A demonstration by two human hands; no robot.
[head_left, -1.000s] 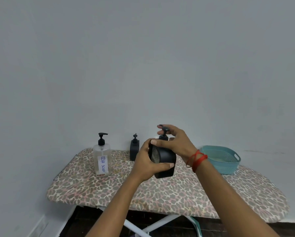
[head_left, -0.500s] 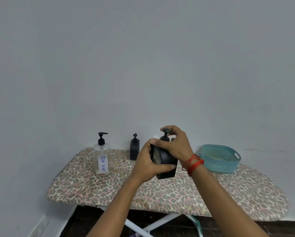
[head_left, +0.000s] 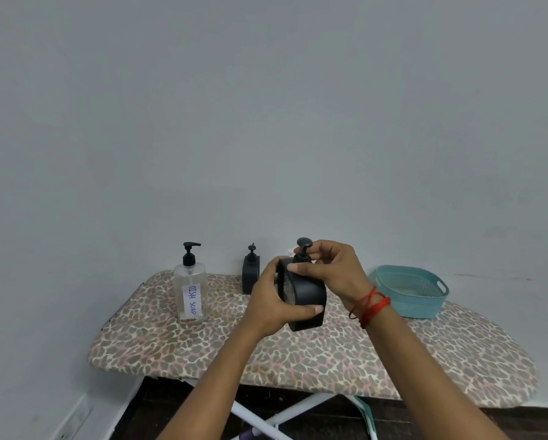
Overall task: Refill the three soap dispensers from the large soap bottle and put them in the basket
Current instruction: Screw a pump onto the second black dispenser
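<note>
Unscrewing the pump is the step you seem to be working on, so keep the black dispenser (head_left: 304, 300) steady while the top is turning. Your left hand (head_left: 274, 304) is wrapping the body from its left side, fingers (head_left: 311, 310) curled shut across the front face, and it is holding the dispenser lifted and slightly tilted above the tabletop (head_left: 314, 354). Your right hand (head_left: 333, 271) is sitting on top, thumb lying along the shoulder and the other fingers closing round the neck just under the round pump head (head_left: 304, 242).

Taking the held dispenser as the landmark: the clear dish soap bottle (head_left: 190, 289) is standing well to its left, a second black dispenser (head_left: 251, 273) is standing just behind it to the left, and the teal basket (head_left: 411, 290) is waiting to its right. A third dispenser I am not making out; something pale is peeking behind your right fingers, too hidden to name.

You are better off resting the base on the tabletop while twisting, gripping the collar rather than the pump head, and lifting the tube straight out so it is not dripping
</note>
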